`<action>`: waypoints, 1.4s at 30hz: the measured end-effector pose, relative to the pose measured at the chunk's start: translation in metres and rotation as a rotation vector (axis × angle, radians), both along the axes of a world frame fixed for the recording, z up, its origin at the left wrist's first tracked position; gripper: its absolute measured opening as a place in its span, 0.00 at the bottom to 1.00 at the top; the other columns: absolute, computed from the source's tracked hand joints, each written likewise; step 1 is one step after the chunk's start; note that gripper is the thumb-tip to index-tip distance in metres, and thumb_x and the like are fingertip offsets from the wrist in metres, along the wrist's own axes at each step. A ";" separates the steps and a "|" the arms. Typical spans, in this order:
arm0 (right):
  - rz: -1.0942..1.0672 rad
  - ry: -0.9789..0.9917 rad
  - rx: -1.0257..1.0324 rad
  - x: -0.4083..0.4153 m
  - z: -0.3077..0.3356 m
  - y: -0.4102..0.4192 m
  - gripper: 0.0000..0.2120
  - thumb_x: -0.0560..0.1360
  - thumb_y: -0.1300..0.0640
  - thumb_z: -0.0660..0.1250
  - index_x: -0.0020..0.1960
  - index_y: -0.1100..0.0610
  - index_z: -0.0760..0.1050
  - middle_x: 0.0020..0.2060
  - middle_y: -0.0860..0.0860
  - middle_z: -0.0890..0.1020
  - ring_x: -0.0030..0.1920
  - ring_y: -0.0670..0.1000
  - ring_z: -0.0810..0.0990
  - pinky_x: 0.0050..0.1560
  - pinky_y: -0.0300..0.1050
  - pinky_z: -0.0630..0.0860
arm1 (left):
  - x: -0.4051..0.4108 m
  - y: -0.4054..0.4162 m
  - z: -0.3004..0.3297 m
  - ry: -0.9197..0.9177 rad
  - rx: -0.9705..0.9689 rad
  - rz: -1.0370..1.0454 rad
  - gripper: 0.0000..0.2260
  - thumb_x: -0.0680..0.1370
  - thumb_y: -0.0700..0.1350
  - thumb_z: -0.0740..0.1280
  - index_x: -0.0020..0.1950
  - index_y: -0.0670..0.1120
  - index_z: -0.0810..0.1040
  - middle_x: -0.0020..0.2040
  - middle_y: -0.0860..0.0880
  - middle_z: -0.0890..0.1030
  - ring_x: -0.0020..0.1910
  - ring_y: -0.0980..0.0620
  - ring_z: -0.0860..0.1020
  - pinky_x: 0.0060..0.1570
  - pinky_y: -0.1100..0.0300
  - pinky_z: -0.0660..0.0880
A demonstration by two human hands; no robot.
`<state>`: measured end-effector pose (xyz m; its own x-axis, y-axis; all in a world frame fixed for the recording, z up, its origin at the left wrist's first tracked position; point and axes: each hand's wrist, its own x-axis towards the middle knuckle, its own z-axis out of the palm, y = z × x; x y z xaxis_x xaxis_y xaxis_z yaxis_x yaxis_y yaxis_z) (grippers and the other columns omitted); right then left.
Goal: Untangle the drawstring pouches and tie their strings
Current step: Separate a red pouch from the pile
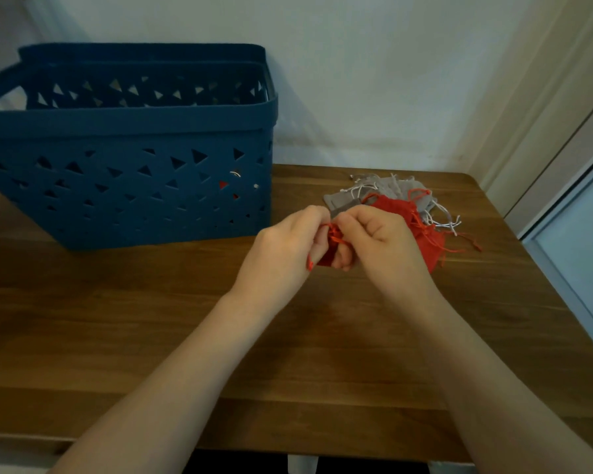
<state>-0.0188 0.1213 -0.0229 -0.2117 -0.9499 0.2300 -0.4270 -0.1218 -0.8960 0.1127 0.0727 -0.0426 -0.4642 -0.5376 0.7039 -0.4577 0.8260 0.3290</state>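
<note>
A small red drawstring pouch (328, 255) hangs between my two hands above the middle of the wooden table (151, 323). My left hand (285, 249) and my right hand (380, 241) both pinch its red string at the gathered top, fingertips almost touching. Most of the pouch is hidden by my fingers. Behind my right hand lies a heap of pouches: red pouches (423, 230) with loose red strings in front, grey pouches (387, 191) with white strings at the back.
A large blue plastic basket (127, 131) with triangular holes stands at the back left of the table; something red shows through its holes. A white wall runs behind, and a window frame (562, 234) borders the table's right edge.
</note>
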 end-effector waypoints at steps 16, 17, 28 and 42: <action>0.236 -0.476 0.172 -0.010 0.019 0.005 0.06 0.76 0.65 0.61 0.44 0.60 0.76 0.24 0.52 0.78 0.28 0.48 0.80 0.23 0.34 0.69 | 0.002 0.000 0.005 0.102 -0.073 -0.047 0.08 0.79 0.43 0.62 0.54 0.41 0.76 0.40 0.47 0.81 0.39 0.56 0.77 0.42 0.68 0.73; 0.227 -0.481 0.177 -0.011 0.018 0.005 0.05 0.76 0.65 0.62 0.44 0.59 0.76 0.24 0.52 0.79 0.28 0.48 0.80 0.23 0.34 0.69 | 0.002 -0.001 0.005 0.093 -0.064 -0.047 0.08 0.79 0.43 0.62 0.53 0.40 0.77 0.39 0.47 0.81 0.38 0.56 0.78 0.40 0.67 0.73; 0.352 -0.388 0.282 -0.020 0.025 0.001 0.04 0.76 0.64 0.61 0.46 0.61 0.74 0.25 0.53 0.77 0.29 0.47 0.81 0.23 0.33 0.67 | 0.008 -0.004 0.007 0.037 -0.027 -0.154 0.06 0.79 0.43 0.61 0.54 0.43 0.73 0.44 0.55 0.73 0.44 0.65 0.70 0.43 0.77 0.68; 0.365 -0.203 0.164 -0.013 0.024 -0.001 0.07 0.79 0.63 0.59 0.43 0.60 0.73 0.22 0.50 0.75 0.25 0.45 0.78 0.23 0.34 0.64 | 0.013 -0.008 0.014 0.047 0.030 -0.164 0.06 0.79 0.43 0.61 0.51 0.42 0.75 0.39 0.55 0.74 0.37 0.58 0.75 0.38 0.72 0.72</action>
<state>-0.0317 0.1199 0.0007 0.1184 -0.9912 0.0589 -0.1956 -0.0814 -0.9773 0.1258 0.0650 -0.0289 -0.5145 -0.4783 0.7117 -0.3016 0.8779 0.3720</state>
